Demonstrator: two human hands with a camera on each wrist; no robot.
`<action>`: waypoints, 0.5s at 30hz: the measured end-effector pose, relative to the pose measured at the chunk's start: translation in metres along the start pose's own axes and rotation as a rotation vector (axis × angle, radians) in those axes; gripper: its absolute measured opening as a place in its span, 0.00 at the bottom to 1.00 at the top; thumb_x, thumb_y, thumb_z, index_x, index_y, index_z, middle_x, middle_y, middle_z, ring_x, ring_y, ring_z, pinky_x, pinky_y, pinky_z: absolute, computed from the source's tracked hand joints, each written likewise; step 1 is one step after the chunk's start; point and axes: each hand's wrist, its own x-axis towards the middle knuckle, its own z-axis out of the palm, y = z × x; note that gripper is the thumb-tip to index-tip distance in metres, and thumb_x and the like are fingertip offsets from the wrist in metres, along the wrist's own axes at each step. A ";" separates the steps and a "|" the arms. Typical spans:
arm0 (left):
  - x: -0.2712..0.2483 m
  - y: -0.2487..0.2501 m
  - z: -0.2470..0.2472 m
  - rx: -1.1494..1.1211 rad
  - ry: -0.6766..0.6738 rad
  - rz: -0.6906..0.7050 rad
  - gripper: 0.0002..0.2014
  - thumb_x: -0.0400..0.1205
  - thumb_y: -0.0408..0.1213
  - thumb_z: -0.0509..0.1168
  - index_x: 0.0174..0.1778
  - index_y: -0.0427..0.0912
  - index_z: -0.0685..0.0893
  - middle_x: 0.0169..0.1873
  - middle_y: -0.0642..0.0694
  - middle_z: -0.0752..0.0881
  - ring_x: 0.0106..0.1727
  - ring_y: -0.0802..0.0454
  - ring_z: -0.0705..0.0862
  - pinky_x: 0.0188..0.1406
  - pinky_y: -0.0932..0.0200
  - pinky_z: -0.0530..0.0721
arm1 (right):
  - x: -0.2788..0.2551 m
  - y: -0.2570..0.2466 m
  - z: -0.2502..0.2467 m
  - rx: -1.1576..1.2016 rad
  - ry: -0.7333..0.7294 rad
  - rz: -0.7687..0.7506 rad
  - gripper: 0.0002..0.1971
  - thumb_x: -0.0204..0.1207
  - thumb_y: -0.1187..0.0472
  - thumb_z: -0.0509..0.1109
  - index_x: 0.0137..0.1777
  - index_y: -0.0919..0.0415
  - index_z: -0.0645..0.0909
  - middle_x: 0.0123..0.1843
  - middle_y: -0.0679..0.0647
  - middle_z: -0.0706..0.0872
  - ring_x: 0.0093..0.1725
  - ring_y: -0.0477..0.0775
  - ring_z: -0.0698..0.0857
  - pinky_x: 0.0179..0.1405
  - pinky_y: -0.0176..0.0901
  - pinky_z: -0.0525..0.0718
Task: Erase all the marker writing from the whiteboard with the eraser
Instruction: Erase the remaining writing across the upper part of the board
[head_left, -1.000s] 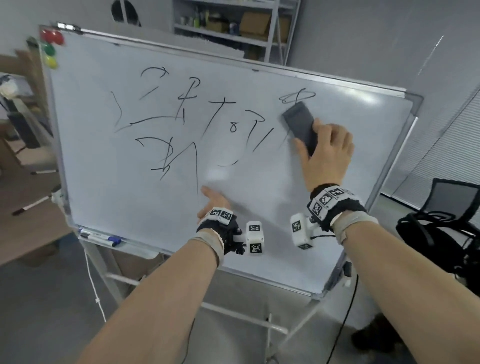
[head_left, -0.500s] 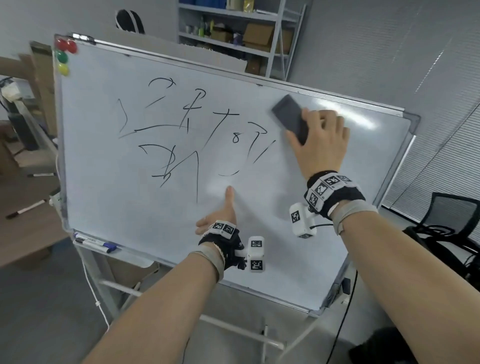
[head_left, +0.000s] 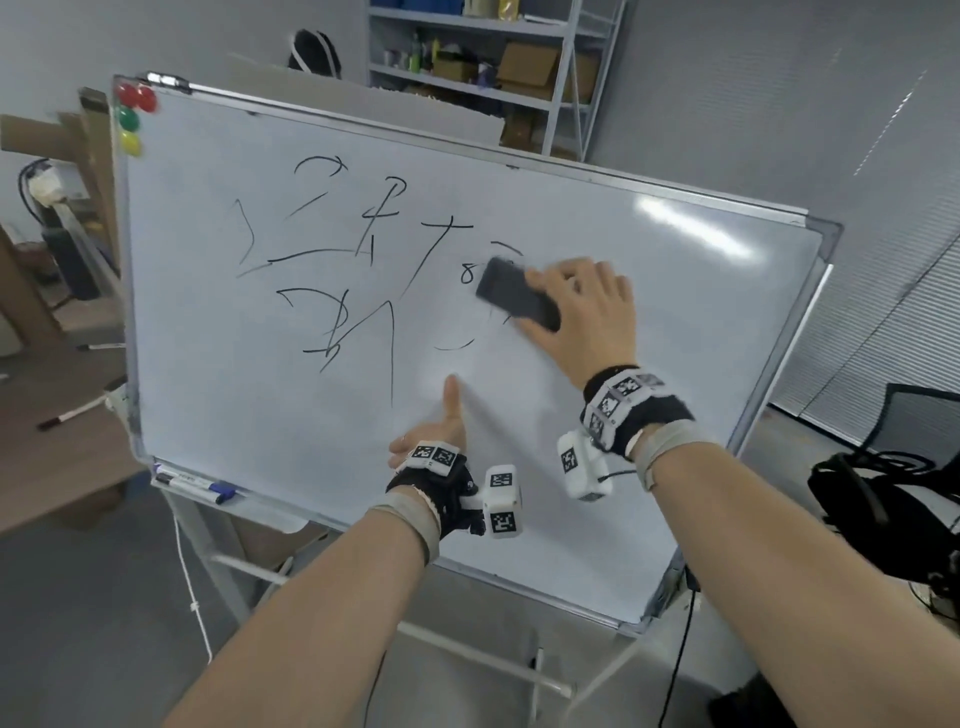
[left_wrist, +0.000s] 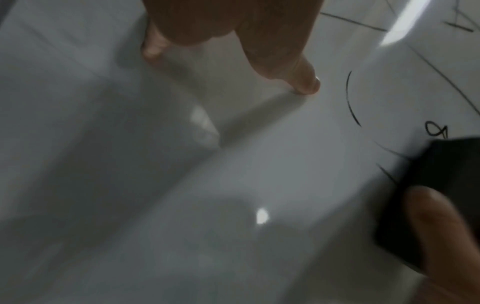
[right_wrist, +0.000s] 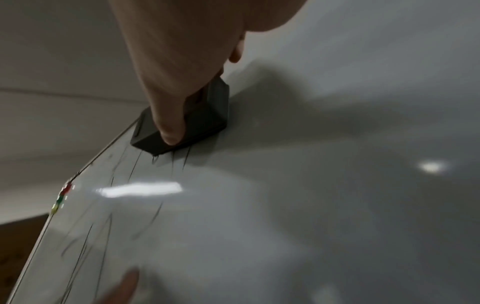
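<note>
Eraser (head_left: 517, 292): dark rectangular block, matte, squared edges, pressed flat on the whiteboard (head_left: 675, 322) right of the writing (head_left: 337, 291). Right hand (head_left: 587, 317) grips it, thumb along 1 long side, fingers over the other; edges are motion-blurred in the head view.

Handling, judged: block looks light and rigid with a soft wiping face underneath. Best hold is across the long sides, as now, so pressure spreads evenly. Board is glossy and slick, shows glare; eraser should slide easily, so steady inward pressure is needed.

Board sits on a thin-legged stand and looks liable to rock under a push. Left hand (head_left: 434, 436) is open, fingers straight, fingertip touching the board below the writing (left_wrist: 307, 87), probably bracing.

Writing: thin black strokes, mostly left of the eraser; a small "8" just beside its left end. 3 round magnets (head_left: 132, 122), red, green, yellow, at the board's top-left corner. Markers (head_left: 200, 486) lie in the tray along the bottom-left edge.
</note>
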 end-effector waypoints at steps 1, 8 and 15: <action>0.000 -0.006 0.000 -0.038 0.020 0.032 0.85 0.42 0.93 0.27 0.80 0.28 0.70 0.72 0.27 0.75 0.77 0.35 0.73 0.78 0.41 0.69 | -0.015 -0.005 0.010 0.019 -0.037 -0.050 0.24 0.70 0.43 0.82 0.62 0.50 0.84 0.57 0.54 0.83 0.54 0.60 0.79 0.54 0.52 0.72; 0.041 -0.029 -0.010 0.040 0.123 0.038 0.79 0.42 0.91 0.20 0.60 0.32 0.85 0.54 0.34 0.85 0.55 0.36 0.85 0.57 0.43 0.82 | -0.051 -0.004 0.018 -0.049 0.045 0.004 0.23 0.73 0.42 0.80 0.64 0.50 0.83 0.57 0.53 0.83 0.54 0.62 0.79 0.52 0.54 0.72; 0.010 -0.029 -0.019 -0.098 0.070 0.012 0.77 0.42 0.91 0.22 0.57 0.35 0.85 0.49 0.36 0.87 0.50 0.40 0.87 0.52 0.49 0.80 | -0.013 0.013 -0.006 -0.049 0.284 0.401 0.24 0.77 0.41 0.73 0.68 0.53 0.80 0.59 0.58 0.81 0.56 0.64 0.78 0.55 0.56 0.72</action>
